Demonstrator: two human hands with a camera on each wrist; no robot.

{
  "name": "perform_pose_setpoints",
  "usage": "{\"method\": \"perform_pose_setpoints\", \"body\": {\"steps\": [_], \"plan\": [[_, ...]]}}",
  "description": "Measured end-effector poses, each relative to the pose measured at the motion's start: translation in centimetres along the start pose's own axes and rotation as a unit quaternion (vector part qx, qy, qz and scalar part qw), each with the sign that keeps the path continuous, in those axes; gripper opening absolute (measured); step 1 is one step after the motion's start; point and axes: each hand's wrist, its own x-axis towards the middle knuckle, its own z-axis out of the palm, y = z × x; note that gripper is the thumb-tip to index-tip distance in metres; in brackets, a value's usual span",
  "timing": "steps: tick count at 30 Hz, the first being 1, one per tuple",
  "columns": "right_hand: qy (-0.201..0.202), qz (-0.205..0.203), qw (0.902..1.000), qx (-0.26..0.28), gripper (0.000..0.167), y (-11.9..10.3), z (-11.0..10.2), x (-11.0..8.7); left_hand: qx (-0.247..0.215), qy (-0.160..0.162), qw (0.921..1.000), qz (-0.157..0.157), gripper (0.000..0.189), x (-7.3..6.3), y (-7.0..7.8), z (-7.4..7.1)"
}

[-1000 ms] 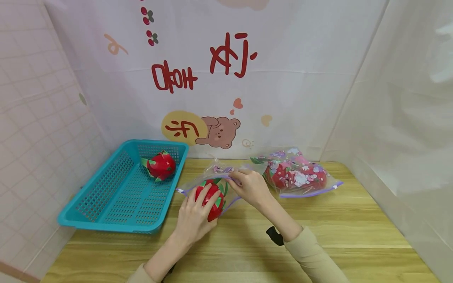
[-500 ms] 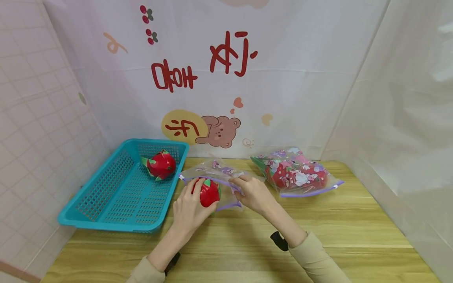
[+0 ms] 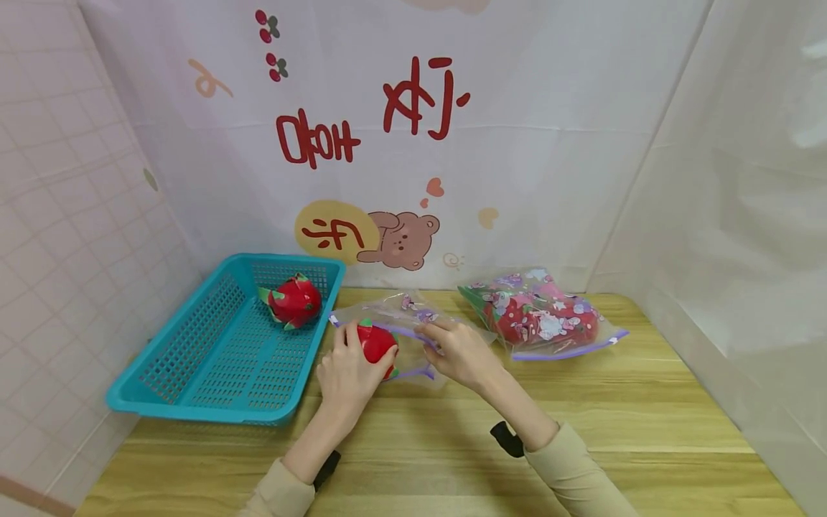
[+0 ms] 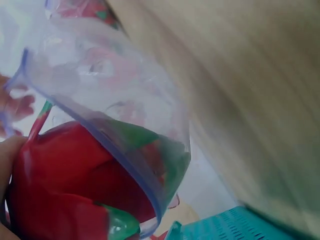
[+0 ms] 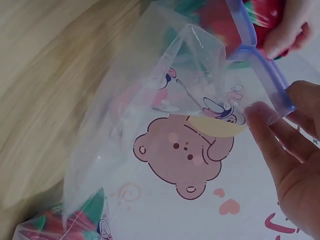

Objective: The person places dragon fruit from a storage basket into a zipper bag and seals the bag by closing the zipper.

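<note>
- Gripping a red dragon fruit [image 3: 377, 346] with the left hand [image 3: 347, 377], fingers and thumb curled wide round the skin.
- Pinching the mouth of a clear printed bag [image 3: 423, 314] between thumb and fingertips of the right hand [image 3: 464, 355].
- Showing the fruit part-way in that mouth, some green leaf behind plastic, the rest outside, just right of the teal basket [image 3: 239, 366].
- Could snag on the purple strip [image 4: 122, 160] because of the protruding green tips [image 4: 123, 223], or buckle the thin film through too hard a push.
- Could lose the opening through a loosened pinch.
- Might drop the fruit onto the table [image 3: 452, 459] through a slack grip on glossy, rounded skin.
- Cannot tell how the bag's lower lip lies beneath.
</note>
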Motion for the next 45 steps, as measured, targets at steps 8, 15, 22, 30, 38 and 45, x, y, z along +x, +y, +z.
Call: {"method": "perform_pose_setpoints", "body": {"steps": [8,15,22,30,38,45], "plan": [[0.03,0.007,0.9994,0.019,0.017,-0.1,0.3,0.3,0.008,-0.052,0.9981,0.032,0.072,-1.8,0.0,1.2],[0.055,0.02,0.9975,0.038,0.014,0.2,0.5,0.3,-0.012,-0.125,0.9864,0.106,0.082,-2.8,-0.5,1.1],[0.077,0.033,0.9962,0.021,0.009,0.5,1.0,0.5,0.126,-0.071,0.959,0.244,0.078,-3.9,-1.7,0.6],[0.064,0.047,0.9953,-0.055,0.006,0.5,1.5,1.1,0.091,-0.069,0.9568,0.267,0.066,-3.8,-1.5,0.4],[0.045,0.132,0.9872,-0.078,0.004,1.1,2.1,1.7,0.084,-0.093,0.9557,0.266,0.062,-3.9,-1.1,0.2],[0.06,0.182,0.9779,-0.085,0.01,1.5,2.2,2.0,0.117,-0.066,0.9309,0.34,0.057,-3.7,-1.5,0.5]]}}
